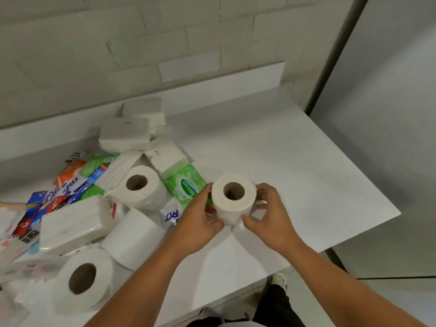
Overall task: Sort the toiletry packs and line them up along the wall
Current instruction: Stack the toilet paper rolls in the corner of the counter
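Toilet-paper roll (233, 199), plain white with a brown cardboard core, stands on end on the white counter (295, 166), core hole facing up, right of the heaped packs; left hand (200, 223) and right hand (271, 218) cup its sides, fingers curled around it.

L hand (198, 223) + R hand (271, 220), fingers (263, 188) curled round roll (227, 210)

Roll (227, 208) right of pack pile (73, 223)
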`<state>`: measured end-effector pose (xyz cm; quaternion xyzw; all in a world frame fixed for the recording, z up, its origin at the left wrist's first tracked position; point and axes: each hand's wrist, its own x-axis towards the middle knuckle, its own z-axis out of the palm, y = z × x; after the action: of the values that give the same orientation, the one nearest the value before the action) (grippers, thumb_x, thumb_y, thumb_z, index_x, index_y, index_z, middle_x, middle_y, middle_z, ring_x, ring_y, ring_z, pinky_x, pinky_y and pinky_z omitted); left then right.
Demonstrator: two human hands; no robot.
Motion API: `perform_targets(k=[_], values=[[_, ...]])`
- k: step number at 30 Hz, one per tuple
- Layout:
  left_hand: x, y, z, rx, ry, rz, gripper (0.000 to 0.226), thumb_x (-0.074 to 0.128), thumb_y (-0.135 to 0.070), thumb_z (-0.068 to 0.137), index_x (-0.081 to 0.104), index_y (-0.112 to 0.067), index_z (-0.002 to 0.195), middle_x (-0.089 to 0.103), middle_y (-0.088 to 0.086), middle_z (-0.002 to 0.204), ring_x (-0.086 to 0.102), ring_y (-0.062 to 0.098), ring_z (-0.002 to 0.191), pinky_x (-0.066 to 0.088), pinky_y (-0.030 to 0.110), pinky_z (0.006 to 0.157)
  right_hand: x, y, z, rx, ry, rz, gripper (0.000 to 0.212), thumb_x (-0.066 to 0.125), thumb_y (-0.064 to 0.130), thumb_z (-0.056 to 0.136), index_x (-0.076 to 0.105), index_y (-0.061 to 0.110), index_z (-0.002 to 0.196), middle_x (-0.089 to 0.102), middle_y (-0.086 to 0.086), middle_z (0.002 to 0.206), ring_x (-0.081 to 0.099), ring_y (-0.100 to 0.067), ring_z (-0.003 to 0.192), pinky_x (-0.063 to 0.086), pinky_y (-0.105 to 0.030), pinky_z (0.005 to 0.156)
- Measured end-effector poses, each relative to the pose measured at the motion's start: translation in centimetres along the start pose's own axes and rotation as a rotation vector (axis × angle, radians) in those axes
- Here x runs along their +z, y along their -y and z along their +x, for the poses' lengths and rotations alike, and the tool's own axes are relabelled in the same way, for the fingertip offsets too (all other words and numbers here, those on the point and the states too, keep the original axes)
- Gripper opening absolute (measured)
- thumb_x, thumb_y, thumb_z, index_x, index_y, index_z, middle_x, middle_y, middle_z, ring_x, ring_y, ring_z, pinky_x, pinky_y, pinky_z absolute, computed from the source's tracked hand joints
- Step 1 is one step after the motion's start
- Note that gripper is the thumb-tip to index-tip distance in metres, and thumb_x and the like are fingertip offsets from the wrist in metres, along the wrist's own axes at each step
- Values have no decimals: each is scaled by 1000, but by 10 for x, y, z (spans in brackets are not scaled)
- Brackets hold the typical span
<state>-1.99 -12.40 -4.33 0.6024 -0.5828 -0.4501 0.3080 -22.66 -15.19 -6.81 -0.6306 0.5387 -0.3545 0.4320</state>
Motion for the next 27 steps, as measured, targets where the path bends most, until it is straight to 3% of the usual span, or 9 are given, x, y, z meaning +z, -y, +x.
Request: perform_targets(k=[4, 7, 14, 19, 25, 27], values=[[18, -13, 35, 19, -38, 57, 70, 80, -23, 78, 45, -40, 136, 60, -9, 114, 62, 8, 92, 53, 26, 81, -34, -2, 31, 44, 57, 96, 54, 77, 15, 77, 51, 33, 121, 59, 15, 118, 59, -3, 107, 55, -31, 90], [37, -31, 66, 6, -106, 63, 58, 80, -23, 79, 52, -36, 128, 61, -9, 105, 61, 3, 84, 52, 24, 78, -66, -7, 61, 42, 118, 165, 57, 69, 12, 81, 50, 34, 130, 57, 15, 127, 56, -5, 117, 54, -40, 96], [77, -68, 162, 25, -235, -5, 72, 84, -29, 78, 45, -30, 138, 50, -11, 133, 56, 7, 117, 52, 34, 99, -130, -26, 147, -19, 183, 245, 65, 75, 14, 83, 46, 31, 138, 52, 13, 138, 50, -10, 128, 48, -40, 105], [98, -79, 240, 22, -267, -83, 71, 83, -30, 77, 45, -33, 137, 60, -20, 128, 58, 7, 121, 50, 43, 104, -163, -49, 228, -45, 213, 254, 66, 79, 19, 80, 48, 29, 137, 56, 11, 135, 51, -12, 128, 46, -44, 107], [104, -98, 324, 52, -345, -66, 68, 78, -26, 84, 43, -24, 142, 60, -7, 133, 59, 11, 121, 50, 36, 104, -176, -60, 314, -114, 159, 240, 63, 78, 17, 81, 50, 22, 137, 61, 8, 130, 57, -7, 121, 49, -30, 101], [102, -102, 346, 56, -363, -50, 67, 77, -29, 85, 43, -24, 143, 60, -8, 135, 59, 10, 120, 50, 30, 102, -176, -61, 338, -148, 167, 236, 60, 77, 17, 82, 51, 18, 135, 62, 3, 129, 59, -10, 120, 50, -32, 101]])
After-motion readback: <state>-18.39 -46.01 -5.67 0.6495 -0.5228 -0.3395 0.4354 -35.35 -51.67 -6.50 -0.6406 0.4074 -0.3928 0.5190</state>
